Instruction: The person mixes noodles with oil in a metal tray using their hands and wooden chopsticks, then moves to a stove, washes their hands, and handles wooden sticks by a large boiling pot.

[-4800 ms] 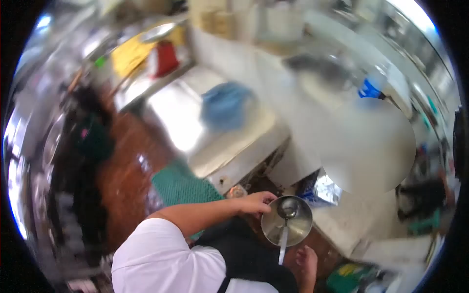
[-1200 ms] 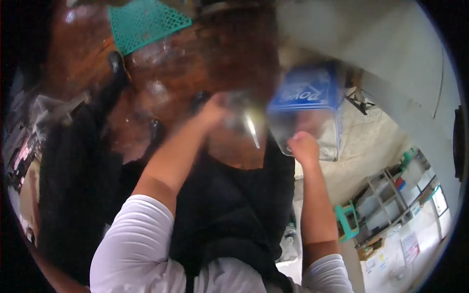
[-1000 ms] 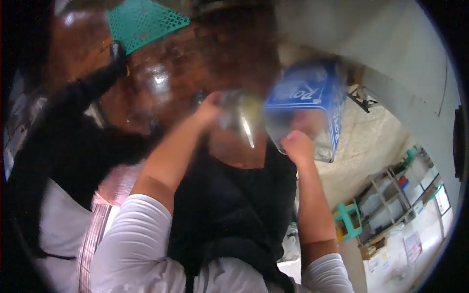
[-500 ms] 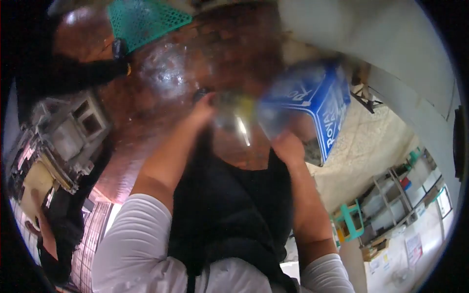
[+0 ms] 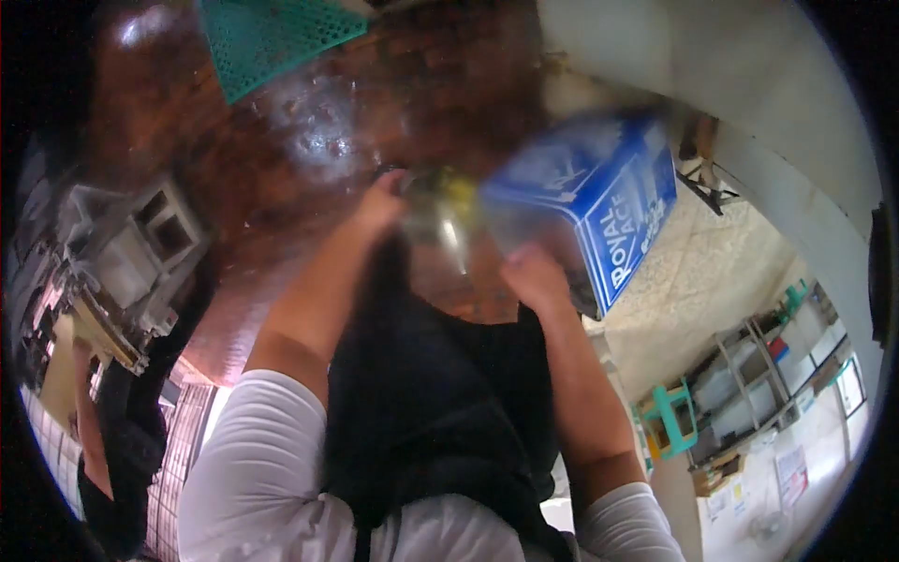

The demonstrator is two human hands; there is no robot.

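Note:
My left hand (image 5: 384,199) is closed on the rim of a round metal bowl (image 5: 435,211), which is blurred, with something yellowish at its right side. A shiny spoon handle (image 5: 453,239) shows across the bowl. Just right of the bowl, my right hand (image 5: 532,276) grips the lower edge of a blue rectangular tin (image 5: 581,192) with white lettering. The tin is tilted, its open end toward the bowl and me. What is inside the tin and the bowl is too blurred to tell.
A green perforated mat (image 5: 272,42) lies on the wet reddish floor (image 5: 318,131). Another person's arm (image 5: 92,426) is at the far left, near a grey metal machine (image 5: 131,253). A teal stool (image 5: 670,419) and a shelf rack (image 5: 749,375) stand at the right.
The blue tin has turned and tipped toward the bowl, showing more of its lettered side. My right hand has moved left with it. The bowl has shifted slightly left. The other person's dark-clad leg has left the upper left.

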